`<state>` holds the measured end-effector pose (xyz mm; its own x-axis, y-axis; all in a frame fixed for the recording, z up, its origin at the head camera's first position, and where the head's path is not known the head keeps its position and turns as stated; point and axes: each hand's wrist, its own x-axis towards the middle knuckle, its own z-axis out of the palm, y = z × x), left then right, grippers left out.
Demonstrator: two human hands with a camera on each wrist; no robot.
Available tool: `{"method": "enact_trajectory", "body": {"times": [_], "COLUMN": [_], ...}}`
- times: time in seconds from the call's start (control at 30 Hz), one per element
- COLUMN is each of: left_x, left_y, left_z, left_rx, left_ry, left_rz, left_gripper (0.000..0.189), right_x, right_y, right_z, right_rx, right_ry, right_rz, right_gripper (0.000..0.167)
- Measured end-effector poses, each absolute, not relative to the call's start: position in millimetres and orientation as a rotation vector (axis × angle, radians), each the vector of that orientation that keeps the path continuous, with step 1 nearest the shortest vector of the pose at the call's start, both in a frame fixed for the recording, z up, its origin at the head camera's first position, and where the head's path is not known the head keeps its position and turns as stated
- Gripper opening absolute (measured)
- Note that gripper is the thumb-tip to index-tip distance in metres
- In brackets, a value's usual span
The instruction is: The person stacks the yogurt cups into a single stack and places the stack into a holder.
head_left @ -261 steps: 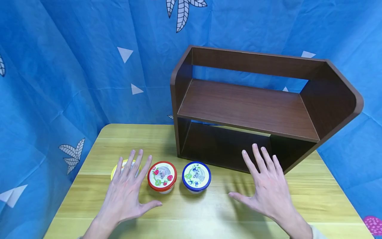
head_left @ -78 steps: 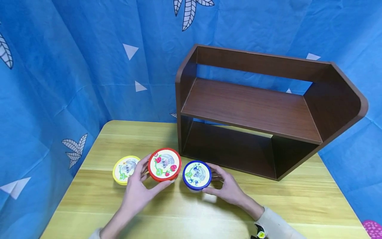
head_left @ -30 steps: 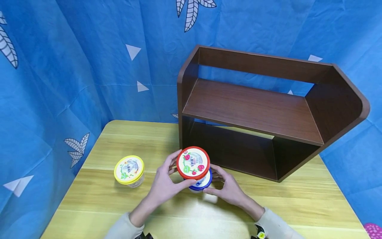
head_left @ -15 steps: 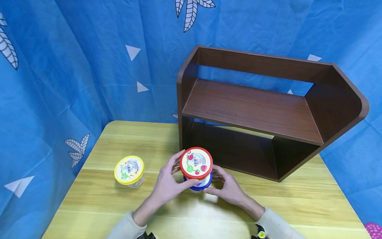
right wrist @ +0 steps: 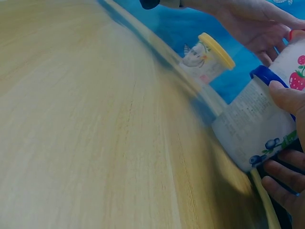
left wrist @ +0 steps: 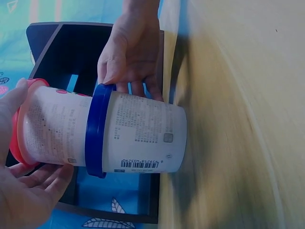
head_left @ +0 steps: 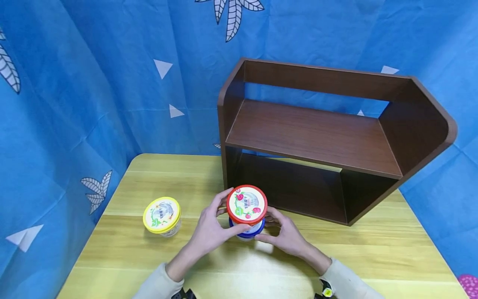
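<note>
A red-lidded yogurt cup point(head_left: 246, 204) with strawberries on its lid sits on top of the blue-lidded yogurt cup point(head_left: 249, 233). My left hand point(head_left: 209, 230) grips the red-lidded cup by its rim, thumb in front and fingers behind. Below, the blue-lidded cup stands upright on the table, as the left wrist view shows its white wall point(left wrist: 143, 133). My right hand point(head_left: 285, 234) holds that lower cup from the right, thumb at its lid point(right wrist: 259, 74). The upper cup hides most of the blue lid from above. Left of both hands stands a yellow-lidded yogurt cup point(head_left: 162, 216).
A dark brown two-tier shelf point(head_left: 313, 137) stands at the back right, close behind the stacked cups. The light wooden table point(head_left: 130, 265) has a blue patterned cloth point(head_left: 112, 74) behind and beside it.
The red-lidded cup has been lifted from the table and moved right onto the blue-lidded cup. Over the last half second it barely shifts. My right hand stays at the blue-lidded cup.
</note>
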<state>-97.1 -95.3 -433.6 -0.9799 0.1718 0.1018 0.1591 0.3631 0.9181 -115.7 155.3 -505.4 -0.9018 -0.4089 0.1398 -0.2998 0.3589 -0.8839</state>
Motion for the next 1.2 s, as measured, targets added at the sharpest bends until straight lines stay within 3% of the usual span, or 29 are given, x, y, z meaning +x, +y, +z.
{"method": "enact_trajectory", "body": {"times": [0.63, 0.87, 1.2], "left_x": [-97, -96, -93], "left_y": [-100, -117, -152], "left_z": [-434, -432, -426], "left_rx": [0.363, 0.505, 0.494], "left_ry": [2.588, 2.619, 2.791], "left_rz": [1.721, 1.791, 1.715], "left_gripper": [0.104, 0.096, 0.081], "right_x": [-118, -118, -119], "right_y": [157, 156, 155], "right_z": [-508, -508, -508], "right_rx": [-0.677, -0.702, -0.678], "right_ry": [2.506, 2.512, 2.518], "right_rz": [-1.603, -1.616, -1.594], "right_gripper": [0.070, 0.069, 0.069]}}
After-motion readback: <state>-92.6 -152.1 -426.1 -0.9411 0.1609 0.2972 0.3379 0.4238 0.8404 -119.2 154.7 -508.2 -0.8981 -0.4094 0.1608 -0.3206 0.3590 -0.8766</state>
